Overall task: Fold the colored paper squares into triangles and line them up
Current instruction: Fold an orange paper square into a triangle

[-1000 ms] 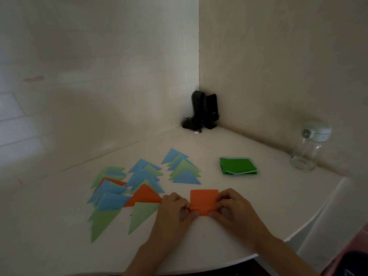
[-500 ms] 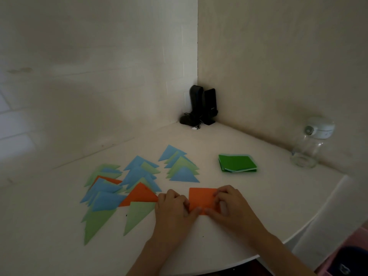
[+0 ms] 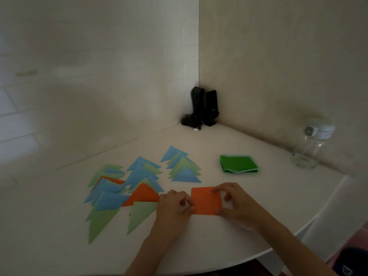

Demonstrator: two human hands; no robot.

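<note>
Both hands pinching orange paper square (image 3: 206, 201) lying flat at table's (image 3: 229, 242) 6 o'clock edge, left hand (image 3: 175, 204) gripping its left edge, right hand (image 3: 235, 202) gripping its right, folded triangles (image 3: 127, 188) at 9 o'clock.

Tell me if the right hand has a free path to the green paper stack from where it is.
Probably yes: the right hand holds the orange square, and only bare table lies between it and the green paper stack.
</note>
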